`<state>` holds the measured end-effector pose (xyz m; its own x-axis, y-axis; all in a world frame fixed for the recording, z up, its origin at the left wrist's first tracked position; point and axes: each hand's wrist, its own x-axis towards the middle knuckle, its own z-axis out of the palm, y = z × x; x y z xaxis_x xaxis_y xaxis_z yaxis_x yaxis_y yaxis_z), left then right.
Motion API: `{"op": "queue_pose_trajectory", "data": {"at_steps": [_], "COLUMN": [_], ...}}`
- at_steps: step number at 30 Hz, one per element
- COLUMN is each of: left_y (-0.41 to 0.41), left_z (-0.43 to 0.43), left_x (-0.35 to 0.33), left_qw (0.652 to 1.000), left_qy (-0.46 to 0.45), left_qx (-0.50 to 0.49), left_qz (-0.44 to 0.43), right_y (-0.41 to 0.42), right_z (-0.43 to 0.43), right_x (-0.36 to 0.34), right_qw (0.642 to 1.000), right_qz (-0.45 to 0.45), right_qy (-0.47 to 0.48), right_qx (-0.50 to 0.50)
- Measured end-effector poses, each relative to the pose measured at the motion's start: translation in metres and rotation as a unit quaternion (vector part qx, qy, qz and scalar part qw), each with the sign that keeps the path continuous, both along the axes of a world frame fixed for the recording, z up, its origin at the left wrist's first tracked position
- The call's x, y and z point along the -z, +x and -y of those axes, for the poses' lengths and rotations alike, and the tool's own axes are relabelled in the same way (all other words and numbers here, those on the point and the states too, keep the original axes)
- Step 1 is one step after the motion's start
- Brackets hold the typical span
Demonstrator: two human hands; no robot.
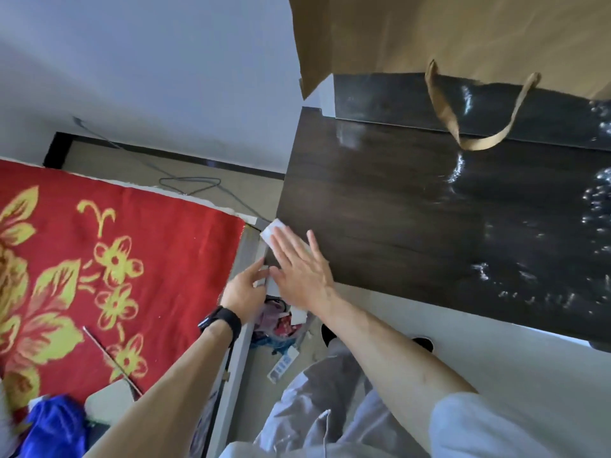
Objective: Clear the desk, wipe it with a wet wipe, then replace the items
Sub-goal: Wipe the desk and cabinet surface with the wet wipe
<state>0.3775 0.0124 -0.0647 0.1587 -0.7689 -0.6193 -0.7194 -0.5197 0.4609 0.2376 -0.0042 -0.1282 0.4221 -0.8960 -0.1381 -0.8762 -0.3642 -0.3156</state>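
The dark wood desk [413,209] fills the right side, with shiny wet streaks across its right part. My right hand [302,266] lies flat, fingers spread, pressing a white wet wipe [271,230] onto the desk's near left corner. My left hand [246,289], with a black watch on the wrist, rests at the desk's left edge just below that corner, fingers curled against the edge. Most of the wipe is hidden under my right palm.
A brown paper bag [463,38] with a looped handle stands on the raised back shelf. A bed with a red and yellow flowered blanket [99,259] lies to the left. A bin with rubbish [281,322], a white power strip [282,366] and a cable sit on the floor.
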Motion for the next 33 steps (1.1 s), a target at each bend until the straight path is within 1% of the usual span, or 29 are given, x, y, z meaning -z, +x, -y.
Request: {"op": "queue_pose_trajectory", "data": {"at_steps": [2, 3, 5, 6, 7, 9, 11, 13, 14, 16, 17, 18, 19, 20, 22, 23, 24, 25, 26, 27, 28, 29, 31, 33], "left_y": [0.0, 0.002, 0.003, 0.002, 0.0, -0.007, -0.018, -0.032, -0.04, -0.057, -0.065, -0.075, -0.084, -0.094, -0.113, -0.12, -0.123, -0.126, -0.129, -0.131, -0.133, -0.135, -0.137, -0.14], "left_z": [0.001, 0.001, -0.001, 0.0, 0.001, 0.003, 0.006, 0.005, 0.005, 0.007, 0.01, 0.013, 0.016, 0.021, 0.029, 0.033, 0.036, 0.039, 0.043, 0.045, 0.048, 0.049, 0.051, 0.053], "left_x": [-0.001, -0.002, -0.003, -0.003, -0.001, 0.002, 0.006, 0.006, 0.006, 0.007, 0.01, 0.012, 0.013, 0.014, 0.017, 0.019, 0.02, 0.022, 0.024, 0.025, 0.025, 0.023, 0.019, 0.014], "left_qw": [1.0, 1.0, 0.999, 0.998, 0.996, 0.992, 0.982, 0.967, 0.963, 0.958, 0.953, 0.947, 0.938, 0.929, 0.91, 0.903, 0.9, 0.9, 0.903, 0.907, 0.91, 0.91, 0.908, 0.912], "left_qy": [-0.006, 0.0, 0.01, 0.005, -0.003, -0.009, -0.014, -0.045, -0.068, -0.129, -0.153, -0.167, -0.172, -0.17, -0.16, -0.154, -0.146, -0.137, -0.128, -0.12, -0.113, -0.106, -0.099, -0.087], "left_qx": [-0.027, -0.024, 0.015, 0.038, 0.058, 0.087, 0.102, 0.096, 0.097, 0.139, 0.179, 0.224, 0.267, 0.304, 0.362, 0.379, 0.387, 0.387, 0.381, 0.371, 0.366, 0.365, 0.367, 0.362], "left_qz": [-0.012, 0.0, 0.044, 0.056, 0.065, 0.092, 0.161, 0.23, 0.243, 0.217, 0.189, 0.16, 0.137, 0.124, 0.125, 0.133, 0.141, 0.149, 0.154, 0.158, 0.16, 0.164, 0.175, 0.173], "right_y": [0.015, 0.011, -0.007, -0.021, -0.036, -0.071, -0.117, -0.169, -0.192, -0.22, -0.22, -0.214, -0.203, -0.187, -0.159, -0.152, -0.151, -0.158, -0.171, -0.185, -0.2, -0.218, -0.257, -0.283], "right_z": [-0.016, -0.019, -0.021, -0.021, -0.021, -0.022, -0.025, -0.029, -0.031, -0.032, -0.031, -0.029, -0.027, -0.026, -0.028, -0.027, -0.022, -0.01, 0.004, 0.02, 0.037, 0.051, 0.067, 0.064], "right_x": [0.001, 0.002, 0.0, -0.002, -0.004, -0.006, -0.006, -0.004, -0.004, -0.003, -0.003, -0.004, -0.005, -0.006, -0.004, -0.003, -0.003, -0.001, 0.001, 0.002, 0.003, 0.004, 0.003, 0.001], "right_qw": [0.998, 0.997, 0.995, 0.996, 0.998, 0.998, 0.984, 0.951, 0.926, 0.879, 0.864, 0.859, 0.87, 0.895, 0.962, 0.983, 0.994, 0.997, 0.997, 0.995, 0.988, 0.975, 0.928, 0.887], "right_qz": [-0.016, -0.027, -0.037, -0.035, -0.029, -0.021, -0.038, -0.062, -0.063, -0.055, -0.051, -0.05, -0.056, -0.064, -0.059, -0.049, -0.038, -0.03, -0.03, -0.035, -0.041, -0.047, -0.057, -0.056], "right_qy": [-0.005, -0.002, 0.004, 0.01, 0.021, 0.039, 0.038, 0.04, 0.05, 0.071, 0.075, 0.068, 0.054, 0.04, 0.015, 0.006, 0.002, -0.005, -0.009, -0.011, -0.008, -0.002, 0.031, 0.067], "right_qx": [-0.053, -0.07, -0.096, -0.084, -0.051, 0.055, 0.169, 0.3, 0.368, 0.469, 0.496, 0.505, 0.488, 0.44, 0.265, 0.175, 0.107, 0.073, 0.071, 0.094, 0.146, 0.218, 0.367, 0.453]}}
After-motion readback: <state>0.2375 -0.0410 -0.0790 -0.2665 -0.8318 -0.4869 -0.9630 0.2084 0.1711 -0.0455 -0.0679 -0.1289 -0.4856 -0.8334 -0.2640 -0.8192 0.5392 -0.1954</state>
